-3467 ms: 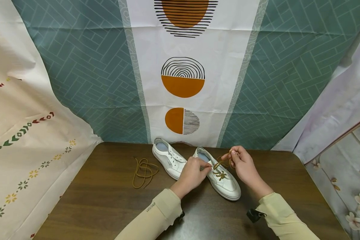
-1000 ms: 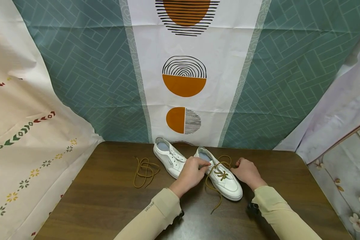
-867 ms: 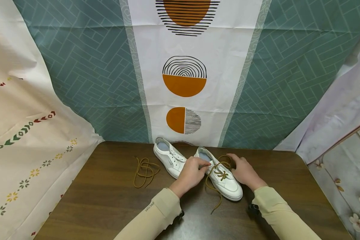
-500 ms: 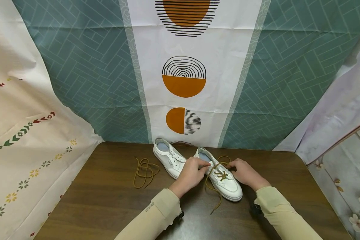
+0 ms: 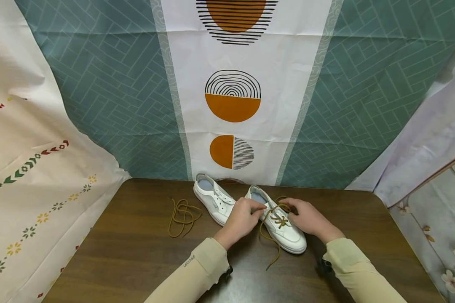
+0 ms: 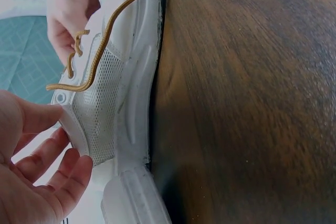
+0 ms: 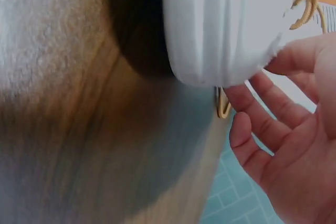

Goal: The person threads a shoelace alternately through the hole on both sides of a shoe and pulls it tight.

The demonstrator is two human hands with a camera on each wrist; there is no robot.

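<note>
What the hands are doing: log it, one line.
Left hand: pinches part-laced shoe near opening | right hand: at same shoe's lacing, grip unclear | other shoe: no lace visible | loose lace: on table

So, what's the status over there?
Left hand pinches partly laced shoe by its edge; right hand on opposite side. Loose lace end trailing, possibly in the way.

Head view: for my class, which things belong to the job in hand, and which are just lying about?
In the job:
part-laced white shoe
its threaded lace
left hand, at the shoe's tongue
right hand, by the lace

Lying about (neither appears in use):
loose brown lace
unlaced white shoe
</note>
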